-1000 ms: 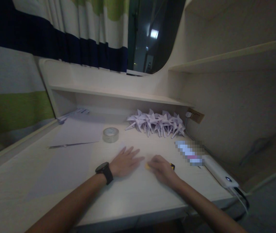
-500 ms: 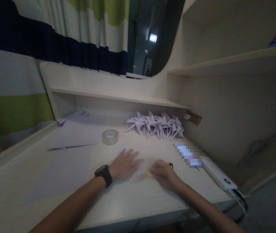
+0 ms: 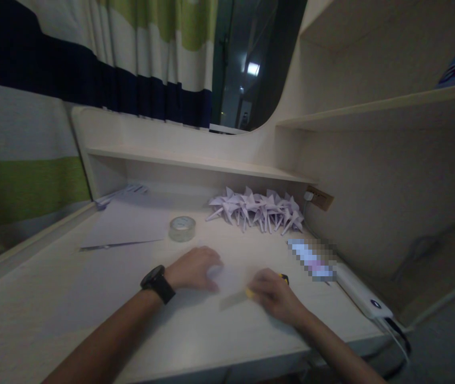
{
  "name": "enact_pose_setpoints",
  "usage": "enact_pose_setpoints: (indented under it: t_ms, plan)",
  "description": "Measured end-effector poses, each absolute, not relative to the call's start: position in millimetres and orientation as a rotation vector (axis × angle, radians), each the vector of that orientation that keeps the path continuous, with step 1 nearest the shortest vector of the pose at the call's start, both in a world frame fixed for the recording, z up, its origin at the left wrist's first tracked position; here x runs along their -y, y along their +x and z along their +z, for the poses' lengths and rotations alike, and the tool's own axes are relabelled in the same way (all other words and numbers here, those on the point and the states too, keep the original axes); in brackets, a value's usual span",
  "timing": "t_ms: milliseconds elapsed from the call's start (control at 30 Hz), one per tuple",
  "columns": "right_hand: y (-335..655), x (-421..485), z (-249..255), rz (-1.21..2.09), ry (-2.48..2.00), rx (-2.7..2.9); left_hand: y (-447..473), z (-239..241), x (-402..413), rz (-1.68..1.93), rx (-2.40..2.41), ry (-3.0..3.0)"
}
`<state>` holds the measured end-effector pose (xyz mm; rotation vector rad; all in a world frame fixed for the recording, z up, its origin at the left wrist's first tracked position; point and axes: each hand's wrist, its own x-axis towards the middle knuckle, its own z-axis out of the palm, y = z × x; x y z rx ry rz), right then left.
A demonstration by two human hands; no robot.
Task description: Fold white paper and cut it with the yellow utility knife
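My right hand is closed round a yellow and black utility knife. Its long blade sticks out to the left, low over the desk. To the left of the knife, my left hand, with a black watch on the wrist, is bent over the desk. Its thumb and fingers are apart. Something pale and blurred lies between them, perhaps paper, but I cannot make it out. Beyond this hand stands a roll of clear tape.
White paper sheets lie at the left, with another sheet nearer me. Folded paper pinwheels are heaped at the back. On the right are a blurred-out phone and a white power strip with cables. A low shelf runs behind.
My left hand has gone from lying flat with spread fingers to a curved shape, and has shifted a little left. My right hand keeps hold of the knife, nearly in place.
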<state>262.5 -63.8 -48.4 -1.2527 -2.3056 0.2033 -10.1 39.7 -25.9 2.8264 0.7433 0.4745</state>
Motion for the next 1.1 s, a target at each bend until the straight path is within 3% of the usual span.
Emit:
enact_pose_setpoints:
  t_ms: [833,1000,1100]
  plan:
    - [262.7,63.1,-49.9,0.250,-1.243,2.285,0.2,-29.3,-19.4,0.322,-0.964,3.031]
    - [262.9,62.4,-50.7,0.271,-1.251,2.277,6.4,-30.0,-18.5,0.419,-1.041,2.961]
    - [262.7,62.1,-52.2,0.263,-1.261,2.268,7.4,-24.6,-23.3,0.705,-1.037,2.835]
